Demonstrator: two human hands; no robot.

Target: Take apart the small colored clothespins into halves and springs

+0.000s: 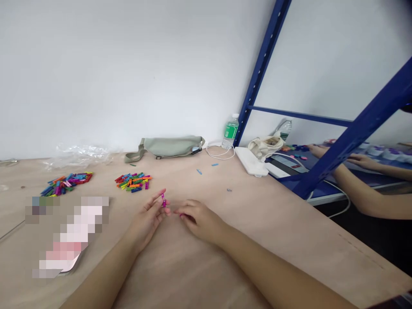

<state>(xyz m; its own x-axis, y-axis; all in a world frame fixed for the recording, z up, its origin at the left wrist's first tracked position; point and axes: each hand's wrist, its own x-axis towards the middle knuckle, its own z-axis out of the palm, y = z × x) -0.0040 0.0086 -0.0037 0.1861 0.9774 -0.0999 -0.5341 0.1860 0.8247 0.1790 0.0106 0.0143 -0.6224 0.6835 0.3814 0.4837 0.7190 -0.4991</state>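
Observation:
My left hand holds a small purple clothespin up between thumb and fingertips, above the table. Close by on the right, my right hand has its fingers bent together, palm down. A bit of purple shows between its thumb and fingers, too small to name for sure. Beyond my left hand lies a pile of colourful mini clothespins, with a second, larger pile farther left. Two light blue pieces, one of them a slim blue piece, and a small metallic bit lie past my right hand.
A phone-like pixelated object lies at left. Along the wall are crumpled clear plastic, a grey-green belt bag and a water bottle. A white box stands by the blue rack post; a co-worker's arms are beyond.

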